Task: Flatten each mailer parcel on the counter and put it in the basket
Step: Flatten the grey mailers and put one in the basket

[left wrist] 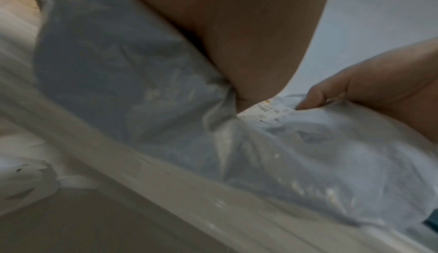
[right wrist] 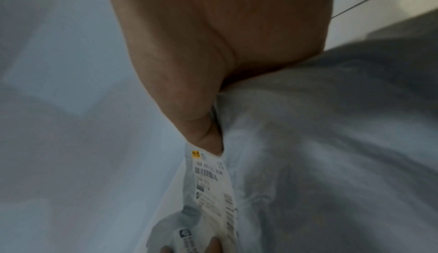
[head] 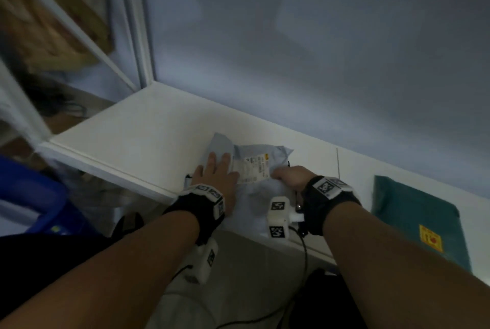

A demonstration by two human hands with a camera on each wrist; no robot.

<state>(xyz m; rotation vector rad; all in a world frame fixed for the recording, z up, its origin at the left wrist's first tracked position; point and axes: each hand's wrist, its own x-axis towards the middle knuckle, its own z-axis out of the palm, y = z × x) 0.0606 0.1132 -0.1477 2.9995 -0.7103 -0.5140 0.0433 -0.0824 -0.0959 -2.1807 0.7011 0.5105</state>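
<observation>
A light grey mailer with a white shipping label lies on the white counter. My left hand lies flat on its left part, fingers straight, pressing down. My right hand sits on the mailer's right part, just right of the label, with its fingers curled. In the right wrist view the plastic bunches up into that hand beside the label. The left wrist view shows the left palm on the crumpled mailer. The blue basket stands low at the left, beyond the counter's end.
A teal mailer with a yellow sticker lies on the counter to the right. The wall runs along the counter's back. White shelving with cardboard stands at the upper left. A cable hangs below the counter's front edge.
</observation>
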